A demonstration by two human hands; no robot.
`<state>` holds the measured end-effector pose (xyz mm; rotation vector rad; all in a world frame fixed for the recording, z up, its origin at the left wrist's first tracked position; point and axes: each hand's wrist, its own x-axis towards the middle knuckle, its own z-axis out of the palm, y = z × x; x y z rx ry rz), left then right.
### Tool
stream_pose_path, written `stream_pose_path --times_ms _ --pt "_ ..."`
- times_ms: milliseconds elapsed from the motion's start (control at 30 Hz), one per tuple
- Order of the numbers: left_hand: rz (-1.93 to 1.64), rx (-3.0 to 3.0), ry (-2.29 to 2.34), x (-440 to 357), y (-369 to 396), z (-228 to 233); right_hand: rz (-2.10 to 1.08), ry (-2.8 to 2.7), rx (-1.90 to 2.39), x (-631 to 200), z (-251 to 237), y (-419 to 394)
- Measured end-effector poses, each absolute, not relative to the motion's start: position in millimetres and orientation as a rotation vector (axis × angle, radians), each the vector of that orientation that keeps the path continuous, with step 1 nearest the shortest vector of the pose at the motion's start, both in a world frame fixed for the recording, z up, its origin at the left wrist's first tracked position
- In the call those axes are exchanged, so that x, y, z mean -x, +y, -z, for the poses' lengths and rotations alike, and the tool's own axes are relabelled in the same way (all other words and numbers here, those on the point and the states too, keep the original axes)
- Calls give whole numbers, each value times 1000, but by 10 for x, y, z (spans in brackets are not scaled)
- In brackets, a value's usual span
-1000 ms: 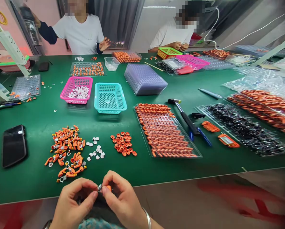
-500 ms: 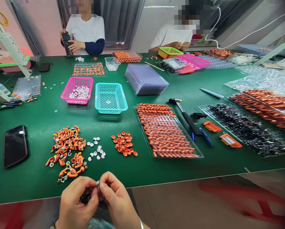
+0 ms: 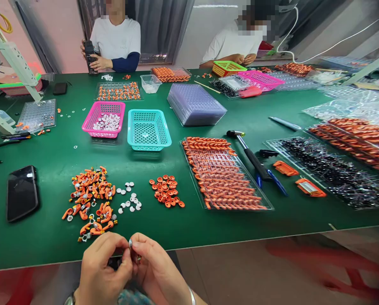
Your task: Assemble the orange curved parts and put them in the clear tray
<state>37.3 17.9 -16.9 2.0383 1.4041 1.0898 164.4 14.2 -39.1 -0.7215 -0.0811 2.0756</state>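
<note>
Close to the table's front edge, my left hand (image 3: 102, 264) and my right hand (image 3: 159, 267) meet with fingers pinched around one small round silvery part (image 3: 130, 243). Only its rim shows, so its exact kind is hidden. A tiny gold-coloured bit peeks out under my right fingers. Just beyond my hands lies a pile of orange earbud shells (image 3: 92, 190), some with silvery discs and gold strips. Right of that pile are scattered small white discs (image 3: 134, 198), then a cluster of orange round caps (image 3: 166, 192).
A clear tray (image 3: 222, 178) holds rows of orange parts, beside a hammer (image 3: 253, 159). Farther back stand a pink basket (image 3: 121, 116) with white pieces, a turquoise basket (image 3: 149, 146) and stacked clear trays (image 3: 197, 103). A phone (image 3: 22, 192) lies left. Two people sit opposite.
My fingers have shifted slightly around the small round part, and a gold-coloured bit now shows under my right fingers. The view has moved a little; the piles look the same.
</note>
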Motion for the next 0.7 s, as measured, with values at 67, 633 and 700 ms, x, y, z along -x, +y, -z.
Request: stream_pose_path --times_ms 67,633,700 --pt "-1088 -2033 1397 -373 179 159 -2141 -73 684 -1659 410 155" --pt "-666 -2492 1531 -118 766 334 -1836 -441 877 -2048 468 234" --pt "-619 -2513 1520 -155 847 331 -1813 -470 898 -2061 478 235"
